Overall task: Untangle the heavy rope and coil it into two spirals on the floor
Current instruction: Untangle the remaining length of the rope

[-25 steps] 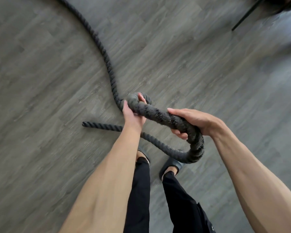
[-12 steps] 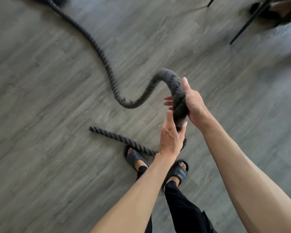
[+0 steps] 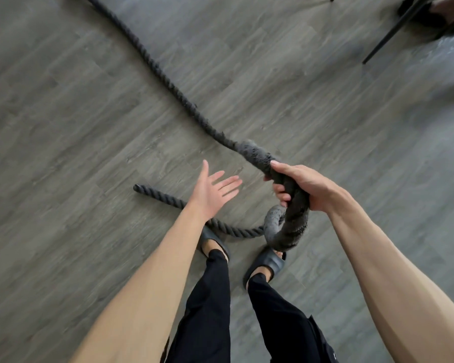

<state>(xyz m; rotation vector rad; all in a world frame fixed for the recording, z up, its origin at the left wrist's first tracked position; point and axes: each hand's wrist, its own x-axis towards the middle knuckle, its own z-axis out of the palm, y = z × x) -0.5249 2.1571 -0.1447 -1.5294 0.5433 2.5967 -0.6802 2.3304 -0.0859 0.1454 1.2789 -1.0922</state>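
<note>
Floor: smooth grey wood-look planks, so I'd expect the rope to drag easily. Rope: thick, dark, twisted strands with a fuzzy surface. Looks heavy, floppy along its length, stiff in tight bends, and grippy. It comes in from well beyond the right hand, which has its fingers wrapped round it. It loops below that hand and runs under the left hand to the free end. The left hand is spread and empty. Best grip is probably beside the loop.

One rope, two hands, the left hand and right hand, and two sandals.
</note>
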